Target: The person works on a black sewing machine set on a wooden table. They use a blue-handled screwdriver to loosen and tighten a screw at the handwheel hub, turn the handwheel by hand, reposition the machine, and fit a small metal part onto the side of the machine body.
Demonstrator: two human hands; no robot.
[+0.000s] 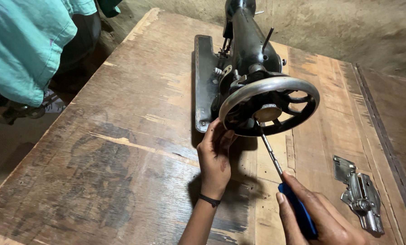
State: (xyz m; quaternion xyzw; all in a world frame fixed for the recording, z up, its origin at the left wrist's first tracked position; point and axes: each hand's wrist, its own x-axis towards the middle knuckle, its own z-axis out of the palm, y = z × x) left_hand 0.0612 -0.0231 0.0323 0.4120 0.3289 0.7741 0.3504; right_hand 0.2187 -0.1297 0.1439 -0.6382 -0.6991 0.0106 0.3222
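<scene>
A black sewing machine [244, 50] lies tipped on a worn wooden table [121, 136], its spoked metal handwheel [239, 95] facing me. My left hand [214, 156] grips the lower left rim of the handwheel and the machine body beside it. My right hand [319, 218] is closed around the blue handle of a screwdriver [272, 156]. The screwdriver's steel shaft runs up and left, and its tip sits inside the handwheel just below the round hub [267, 112].
A shiny metal machine part [359, 193] lies on the table at the right, near a dark seam in the wood. A person in a teal garment [26, 45] stands at the table's far left edge. Behind the table is a bare earthen wall.
</scene>
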